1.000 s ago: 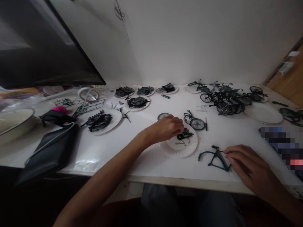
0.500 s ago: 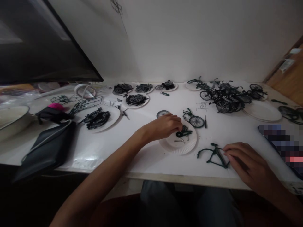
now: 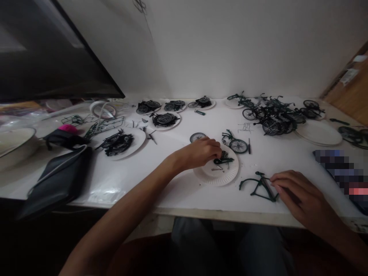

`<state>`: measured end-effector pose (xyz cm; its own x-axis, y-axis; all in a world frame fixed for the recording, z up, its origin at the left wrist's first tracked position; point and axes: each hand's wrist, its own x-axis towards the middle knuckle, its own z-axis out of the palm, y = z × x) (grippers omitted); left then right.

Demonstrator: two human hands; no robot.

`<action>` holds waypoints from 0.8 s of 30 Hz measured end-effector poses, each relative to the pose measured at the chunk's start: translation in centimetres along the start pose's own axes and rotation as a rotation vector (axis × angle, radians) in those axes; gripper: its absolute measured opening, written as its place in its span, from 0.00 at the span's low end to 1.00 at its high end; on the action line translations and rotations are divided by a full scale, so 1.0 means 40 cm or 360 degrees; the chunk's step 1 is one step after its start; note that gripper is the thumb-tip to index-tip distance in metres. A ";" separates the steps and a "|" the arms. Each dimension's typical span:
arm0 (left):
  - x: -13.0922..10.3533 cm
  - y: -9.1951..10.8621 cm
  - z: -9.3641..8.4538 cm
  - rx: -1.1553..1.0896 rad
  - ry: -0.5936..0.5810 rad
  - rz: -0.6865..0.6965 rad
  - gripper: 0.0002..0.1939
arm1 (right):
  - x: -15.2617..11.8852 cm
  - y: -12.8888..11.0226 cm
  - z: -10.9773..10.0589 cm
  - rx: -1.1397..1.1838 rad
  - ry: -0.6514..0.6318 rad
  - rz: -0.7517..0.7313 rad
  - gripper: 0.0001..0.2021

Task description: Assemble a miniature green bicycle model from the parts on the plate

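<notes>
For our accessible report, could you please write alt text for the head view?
A person's left hand is over a white round paper plate of dark parts; the right hand is at a green miniature bicycle frame on a white table.

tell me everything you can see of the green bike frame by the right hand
The small green bike frame lies on the white table, near its front edge. Slim tubes form an open shape with a saddle-like piece on top and a curved strip arcing left. No wheels are fitted. It looks like plastic or painted metal; I can't tell which. The right hand's fingertips seem to touch its right end, partly hiding it.
</notes>
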<state>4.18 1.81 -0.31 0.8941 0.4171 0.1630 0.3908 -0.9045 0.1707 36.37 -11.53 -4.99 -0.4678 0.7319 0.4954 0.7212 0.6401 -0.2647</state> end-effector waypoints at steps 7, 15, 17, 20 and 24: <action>-0.001 0.002 -0.004 -0.0017 0.0022 0.0052 0.11 | -0.002 0.004 0.002 0.0006 -0.0009 0.0001 0.07; -0.003 0.014 -0.014 0.0253 0.0013 0.0077 0.16 | -0.002 0.002 0.001 0.0012 -0.0011 0.0042 0.07; -0.004 0.015 -0.015 0.0265 0.0046 0.0068 0.17 | 0.000 0.001 0.000 0.0023 -0.0003 0.0046 0.07; -0.006 0.015 -0.017 0.0245 0.0067 0.0059 0.17 | 0.001 0.000 -0.001 0.0030 0.0004 0.0029 0.08; -0.007 0.016 -0.015 0.0206 0.0055 0.0051 0.16 | 0.000 0.002 0.000 0.0002 -0.0019 0.0021 0.07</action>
<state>4.04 1.17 0.35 0.8994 0.3887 0.1998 0.3892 -0.9203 0.0385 36.43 -11.49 -5.00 -0.4640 0.7432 0.4820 0.7268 0.6305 -0.2724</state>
